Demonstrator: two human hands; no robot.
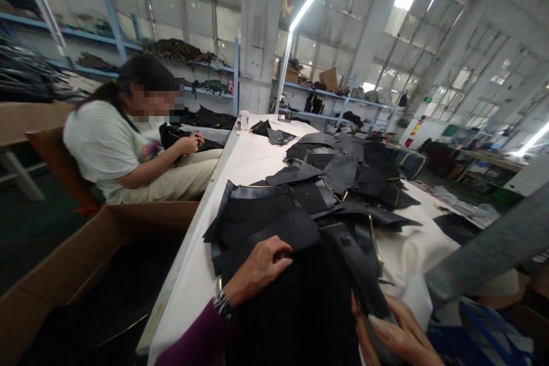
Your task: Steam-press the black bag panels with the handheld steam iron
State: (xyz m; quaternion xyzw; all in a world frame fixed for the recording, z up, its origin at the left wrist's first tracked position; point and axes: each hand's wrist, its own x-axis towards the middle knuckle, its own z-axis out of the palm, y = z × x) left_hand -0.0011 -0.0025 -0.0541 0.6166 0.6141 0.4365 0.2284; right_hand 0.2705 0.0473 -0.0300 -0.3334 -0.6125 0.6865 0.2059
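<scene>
Your right hand (397, 334) has its fingers (377, 329) closed on the lower end of a black leather strap (360, 269), which runs up and away from them, its long axis slanting back toward the middle of the bench (253, 163). Your left hand (257, 269) lies open, resting flat on a black cloth panel (283, 231) just left of the strap. The strap lies ahead of your right hand, which is the nearer one, and its upper end meets a pile of black garment pieces (330, 177). Pleated black cloth (291, 320) lies beneath your hands. Past the bench's left edge, a seated co-worker (115, 143) handles black material above a cardboard box (86, 263).
</scene>
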